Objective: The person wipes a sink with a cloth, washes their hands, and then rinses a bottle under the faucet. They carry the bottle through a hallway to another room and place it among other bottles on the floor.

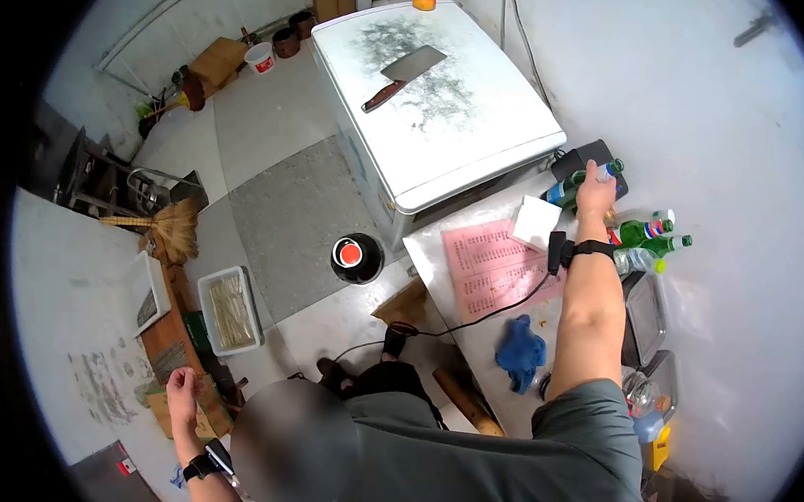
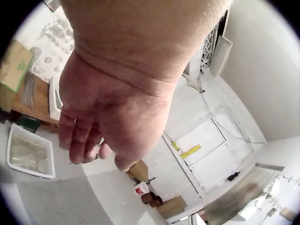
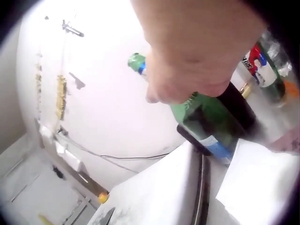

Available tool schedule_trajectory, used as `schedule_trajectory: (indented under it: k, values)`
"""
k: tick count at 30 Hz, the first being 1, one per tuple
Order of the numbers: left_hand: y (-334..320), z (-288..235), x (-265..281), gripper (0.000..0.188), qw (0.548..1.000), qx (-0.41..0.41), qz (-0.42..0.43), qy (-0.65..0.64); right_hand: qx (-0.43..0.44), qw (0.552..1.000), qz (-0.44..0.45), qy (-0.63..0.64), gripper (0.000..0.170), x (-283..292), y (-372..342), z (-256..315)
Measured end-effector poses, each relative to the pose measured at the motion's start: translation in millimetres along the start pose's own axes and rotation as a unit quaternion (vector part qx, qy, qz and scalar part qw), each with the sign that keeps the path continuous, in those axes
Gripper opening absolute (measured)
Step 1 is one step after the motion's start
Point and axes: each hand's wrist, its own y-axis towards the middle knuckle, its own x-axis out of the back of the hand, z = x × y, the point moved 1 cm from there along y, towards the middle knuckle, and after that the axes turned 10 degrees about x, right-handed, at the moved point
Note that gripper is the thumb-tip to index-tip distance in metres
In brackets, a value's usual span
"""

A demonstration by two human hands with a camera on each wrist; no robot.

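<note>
My right hand [image 1: 595,193] grips a green glass bottle [image 3: 206,119] around its neck. The bottle leans, its mouth poking out past the fingers and its blue-and-white label low on the body. Close by stand other green bottles [image 1: 638,232], one with a red, white and blue label [image 3: 262,65]. White paper [image 1: 536,223] lies beside the held bottle, on a table with a pink printed sheet [image 1: 491,266]. Away to the left, my left hand [image 2: 115,112] hangs with loosely bent fingers and holds nothing.
A cleaver [image 1: 414,65] and an orange fruit [image 1: 424,2] lie on the white freezer-like box [image 1: 506,121]. On the table is a blue cloth [image 1: 520,352]. A dark bottle [image 1: 357,258] stands on the floor; a tub of sticks [image 1: 230,311] and a broom [image 1: 177,228] are at left.
</note>
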Motion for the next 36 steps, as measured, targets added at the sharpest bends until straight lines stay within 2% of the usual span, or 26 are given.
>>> schedule_trajectory:
  k: [2,3,4,6,7,8,10,11,12,14,16,18,21,22,23,27,29,30,32,33,35,36]
  values:
    - [13.3,2.0,10.0,0.016,1.000,0.003,0.011,0.014,0.049,0.997,0.010,-0.051,0.069,11.4,4.9,17.9]
    - [20.0,2.4,12.4,0.016,1.000,0.001,0.014,0.014,0.038,0.998,0.001,-0.060,0.062,14.0,11.0,21.8]
    - [27.2,2.9,14.3,0.017,1.000,-0.005,0.008,0.004,0.038,0.997,-0.003,-0.065,0.062,17.9,14.0,29.0]
    - [45.0,-4.0,11.1,0.021,1.000,-0.015,0.021,-0.002,0.088,0.995,0.003,0.043,0.052,43.3,16.3,59.1]
    - [56.4,-11.1,7.8,0.021,1.000,0.008,0.021,0.001,0.094,0.993,0.011,0.072,0.043,59.9,11.2,78.9]
    - [69.4,-17.2,4.5,0.022,0.999,0.031,0.021,0.006,0.085,0.995,0.012,0.050,0.040,73.4,10.6,87.5]
    - [120.3,-20.2,-8.5,0.016,0.997,0.009,0.078,0.008,0.123,0.988,-0.034,0.091,0.038,103.2,-3.0,108.8]
    - [141.8,-32.0,-22.3,0.017,0.992,-0.019,0.122,0.002,0.152,0.979,-0.048,0.126,0.035,124.3,-17.3,129.4]
    - [163.5,-46.5,-37.0,0.017,0.984,-0.047,0.171,0.000,0.125,0.982,-0.037,0.140,0.034,145.8,-32.3,137.1]
    - [193.3,-80.7,-78.7,0.018,0.970,-0.048,0.237,0.020,0.092,0.987,-0.046,0.120,0.026,189.5,-74.2,161.8]
    - [184.7,-128.9,-132.8,0.020,0.948,-0.150,0.242,0.143,0.077,0.980,-0.034,0.180,0.028,230.0,-119.3,164.2]
    - [151.7,-169.6,-184.6,0.023,0.912,-0.225,0.288,0.185,0.021,0.985,-0.031,0.168,0.022,272.2,-176.3,167.5]
    - [71.0,-197.1,-248.6,0.029,0.803,-0.352,0.383,0.291,-0.012,0.996,-0.027,0.087,0.018,336.6,-271.4,180.6]
    - [38.0,-193.5,-266.3,0.031,0.760,-0.391,0.415,0.313,-0.040,0.991,-0.045,0.120,0.020,355.3,-303.7,178.8]
    - [7.2,-181.4,-284.1,0.032,0.709,-0.413,0.470,0.324,-0.052,0.993,-0.049,0.090,0.020,375.9,-334.7,173.3]
    - [-167.4,-113.3,-301.1,0.031,0.469,-0.450,0.641,0.408,-0.168,0.980,-0.089,0.051,0.021,457.6,-443.3,168.3]
    - [-245.7,-54.5,-298.5,0.038,0.334,-0.469,0.695,0.431,-0.214,0.971,-0.085,0.064,0.017,502.0,-490.3,163.2]
    - [-281.9,-19.8,-298.7,0.043,0.263,-0.487,0.712,0.433,-0.214,0.971,-0.103,0.032,0.016,520.7,-511.5,153.8]
    - [-358.9,47.4,-281.6,0.065,0.185,-0.499,0.744,0.405,-0.220,0.973,-0.072,-0.008,0.016,573.2,-552.9,147.0]
    - [-396.0,81.5,-273.5,0.065,0.164,-0.504,0.745,0.405,-0.221,0.970,-0.093,0.043,0.015,596.0,-570.5,137.4]
    - [-465.5,146.7,-255.2,0.079,0.113,-0.493,0.805,0.310,-0.214,0.966,-0.141,0.042,0.022,645.6,-604.3,126.9]
    - [-493.2,175.0,-242.4,0.079,0.095,-0.490,0.806,0.317,-0.228,0.961,-0.151,0.045,0.027,667.7,-621.5,121.5]
